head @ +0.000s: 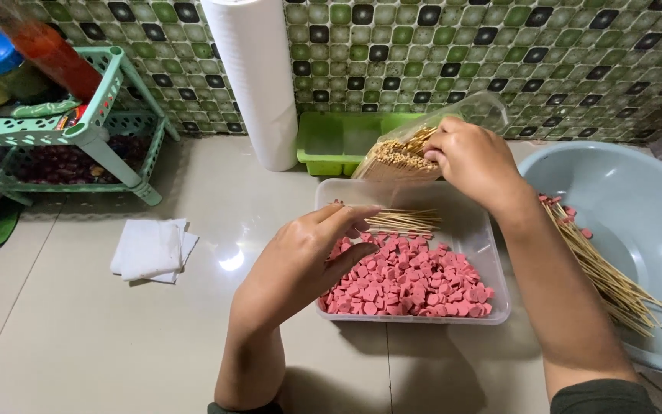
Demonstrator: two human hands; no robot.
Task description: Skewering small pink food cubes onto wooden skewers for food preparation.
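Green mosaic wall (pixel 576 46), glossy beige tiled floor (pixel 116 337)

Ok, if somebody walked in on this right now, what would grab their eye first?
Probably the clear tray of pink sausage slices at centre, with loose bamboo skewers at its far end. The left hand hovers at the tray's left edge, while the right hand reaches into a clear bag of skewers behind it. To the right, a pale blue basin holds loaded skewers.
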